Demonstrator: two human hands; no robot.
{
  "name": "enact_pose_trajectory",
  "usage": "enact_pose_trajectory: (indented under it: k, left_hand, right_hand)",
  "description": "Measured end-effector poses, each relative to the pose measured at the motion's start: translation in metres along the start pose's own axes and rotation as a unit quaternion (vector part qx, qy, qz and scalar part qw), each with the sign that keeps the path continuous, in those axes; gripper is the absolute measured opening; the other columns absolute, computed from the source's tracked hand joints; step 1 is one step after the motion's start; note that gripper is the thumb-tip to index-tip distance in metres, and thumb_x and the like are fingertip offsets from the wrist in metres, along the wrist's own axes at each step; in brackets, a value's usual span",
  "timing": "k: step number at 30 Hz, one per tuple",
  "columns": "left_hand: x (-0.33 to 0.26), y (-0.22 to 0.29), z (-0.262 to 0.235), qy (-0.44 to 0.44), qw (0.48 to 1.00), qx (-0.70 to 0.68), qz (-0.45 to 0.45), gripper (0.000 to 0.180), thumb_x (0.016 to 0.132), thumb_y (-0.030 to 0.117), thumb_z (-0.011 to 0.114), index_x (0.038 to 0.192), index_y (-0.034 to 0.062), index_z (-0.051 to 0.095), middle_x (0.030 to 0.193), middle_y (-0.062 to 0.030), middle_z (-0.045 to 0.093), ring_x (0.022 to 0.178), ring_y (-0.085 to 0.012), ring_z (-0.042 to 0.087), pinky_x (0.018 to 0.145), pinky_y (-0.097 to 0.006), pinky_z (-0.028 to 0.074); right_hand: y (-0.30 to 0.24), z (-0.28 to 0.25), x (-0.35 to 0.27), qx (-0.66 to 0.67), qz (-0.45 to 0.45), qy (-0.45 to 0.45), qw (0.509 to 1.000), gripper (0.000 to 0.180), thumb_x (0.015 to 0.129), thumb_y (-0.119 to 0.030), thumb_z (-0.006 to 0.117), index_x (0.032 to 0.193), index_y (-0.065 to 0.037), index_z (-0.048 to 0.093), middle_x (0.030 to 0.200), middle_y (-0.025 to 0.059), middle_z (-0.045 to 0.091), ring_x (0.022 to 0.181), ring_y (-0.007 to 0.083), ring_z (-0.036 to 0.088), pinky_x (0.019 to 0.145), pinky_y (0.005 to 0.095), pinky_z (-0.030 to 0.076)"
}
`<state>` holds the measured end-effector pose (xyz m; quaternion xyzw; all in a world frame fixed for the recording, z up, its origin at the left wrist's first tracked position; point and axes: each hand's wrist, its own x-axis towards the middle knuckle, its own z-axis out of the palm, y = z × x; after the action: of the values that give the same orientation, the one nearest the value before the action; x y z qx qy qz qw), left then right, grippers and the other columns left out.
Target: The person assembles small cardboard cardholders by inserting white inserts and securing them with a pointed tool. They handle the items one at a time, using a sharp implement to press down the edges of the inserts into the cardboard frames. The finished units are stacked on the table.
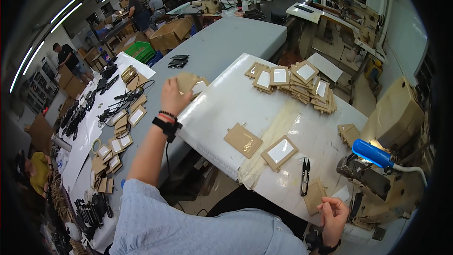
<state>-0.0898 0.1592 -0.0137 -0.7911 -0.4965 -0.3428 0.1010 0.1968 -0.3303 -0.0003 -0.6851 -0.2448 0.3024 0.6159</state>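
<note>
There are two hands: one left hand (174, 97) and one right hand (334, 216). Two brown card holders (241, 140) lie on their own in the middle of the white desk (212, 118), and one more brown holder (313, 202) is beside the right hand. I count one pair of small black scissors (305, 179), one blue lamp (373, 153), one ring of tape (94, 146), one green basket (138, 51) and at least four people (138, 12). The big pile (302, 82) has too many holders to count.

Light-blue, textured shirt (198, 229) with a loose short sleeve (137, 203); black left wristband (166, 127) beside red (166, 118) and dark beaded bracelets (167, 113); black right wristband (330, 247).
</note>
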Motion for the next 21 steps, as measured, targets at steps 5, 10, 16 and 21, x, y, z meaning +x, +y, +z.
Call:
enact_pose_trajectory:
  k: [5, 10, 16, 21]
  left_hand:
    - [0.043, -0.058, 0.055, -0.021, 0.995, 0.02, -0.095, 0.069, 0.074, 0.043, 0.073, 0.116, -0.0056, 0.05, 0.108, -0.0222, 0.053, 0.103, -0.037, 0.055, 0.09, -0.041, 0.047]
    - [0.047, -0.083, 0.109, -0.145, 0.977, 0.026, -0.155, 0.074, 0.08, 0.054, 0.063, 0.124, -0.004, 0.05, 0.125, -0.0269, 0.049, 0.115, -0.0394, 0.051, 0.098, -0.043, 0.043]
    - [0.039, -0.014, 0.087, -0.094, 0.975, 0.142, -0.145, 0.076, 0.087, 0.057, 0.052, 0.132, -0.0032, 0.046, 0.138, -0.0273, 0.041, 0.13, -0.0387, 0.039, 0.106, -0.046, 0.034]
    - [-0.008, 0.061, 0.029, -0.426, 0.851, -0.217, 0.22, 0.086, 0.077, 0.051, 0.072, 0.139, 0.0014, 0.039, 0.149, -0.0248, 0.028, 0.138, -0.0429, 0.026, 0.111, -0.05, 0.028]
  right_hand:
    - [-0.002, 0.002, -0.009, -0.019, 0.064, -0.017, 0.998, 0.029, 0.092, -0.014, 0.06, 0.117, -0.001, 0.054, 0.082, 0.0043, 0.067, 0.05, 0.0008, 0.041, 0.046, 0.0157, 0.031]
    - [-0.008, 0.011, -0.015, -0.033, 0.045, 0.016, 0.998, 0.014, 0.091, -0.01, 0.058, 0.096, 0.003, 0.06, 0.075, 0.009, 0.065, 0.042, 0.0032, 0.04, 0.039, 0.0174, 0.03]
    - [-0.011, 0.006, -0.019, -0.034, 0.046, 0.04, 0.998, 0.014, 0.091, -0.01, 0.058, 0.095, 0.003, 0.061, 0.075, 0.0088, 0.066, 0.042, 0.0028, 0.04, 0.04, 0.0174, 0.031]
    - [-0.002, 0.005, -0.013, -0.001, 0.065, 0.012, 0.998, 0.018, 0.089, -0.009, 0.063, 0.099, 0.006, 0.061, 0.077, 0.01, 0.068, 0.046, 0.0011, 0.044, 0.042, 0.0161, 0.033]
